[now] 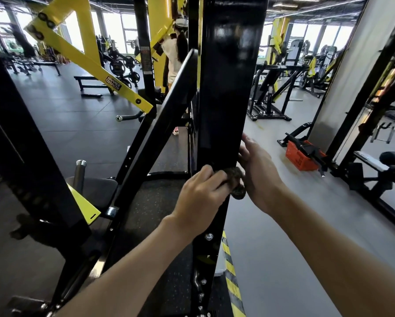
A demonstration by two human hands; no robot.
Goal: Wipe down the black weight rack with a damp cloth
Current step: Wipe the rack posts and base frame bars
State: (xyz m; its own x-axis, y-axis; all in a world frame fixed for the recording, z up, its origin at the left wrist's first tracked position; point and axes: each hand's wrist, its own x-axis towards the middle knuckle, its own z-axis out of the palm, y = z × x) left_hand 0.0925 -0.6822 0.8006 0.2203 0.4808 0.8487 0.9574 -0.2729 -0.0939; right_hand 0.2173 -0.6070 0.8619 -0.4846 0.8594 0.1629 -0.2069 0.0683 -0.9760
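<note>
Rack upright (pixel 226 92) glossy black, flat-faced — left hand (pixel 200 194) pinches crumpled dark cloth (pixel 237 183); right hand (pixel 259 173) spread along edge.

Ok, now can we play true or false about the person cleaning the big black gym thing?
1. The cloth is bright white. False: it is dark.
2. The left hand holds the cloth against the black post. True.
3. The right hand is far away from the post. False: its fingers lie along the post's right edge.
4. An orange-red basket sits on the floor. True.
5. The slanted arm with the label is blue. False: it is yellow.
</note>
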